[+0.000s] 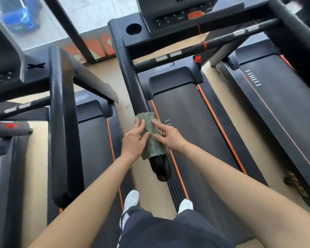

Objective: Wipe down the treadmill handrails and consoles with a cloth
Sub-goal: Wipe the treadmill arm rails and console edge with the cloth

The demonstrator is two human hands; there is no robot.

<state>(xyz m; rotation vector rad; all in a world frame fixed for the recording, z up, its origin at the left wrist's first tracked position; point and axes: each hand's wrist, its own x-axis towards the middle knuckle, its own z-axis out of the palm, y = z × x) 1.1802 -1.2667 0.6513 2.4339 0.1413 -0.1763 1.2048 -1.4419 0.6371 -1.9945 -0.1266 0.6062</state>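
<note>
**Mia:** Where is the cloth (151,138)?

**Ben:** It is green. It lies over the black handrail (131,77) of the middle treadmill (195,133), close to the near end. The round tip of the rail sticks out from under it.

**Mia:** What is the left hand (134,140) doing?

**Ben:** It lies on the left side of the cloth. Its fingers are spread and mostly straight, and they press down on the cloth. The thumb touches the cloth too.

**Mia:** And the right hand (169,136)?

**Ben:** It is on the right side of the cloth. The pointing finger is straight and lies flat on it. The thumb presses just below. The two hands are very near each other, with the cloth between them.

**Mia:** Where is the console (175,18)?

**Ben:** Far up at the top, well away from the hands. It has an orange button (195,15), and a round cup hole (133,29) sits just beside it.

**Mia:** What else is there?

**Ben:** Two white shoes (132,197) stand below, one on the tan floor (127,97) and one on the edge of the treadmill. Another treadmill (95,140) stands on each side. A blue car (19,15) is outside the window.
</note>
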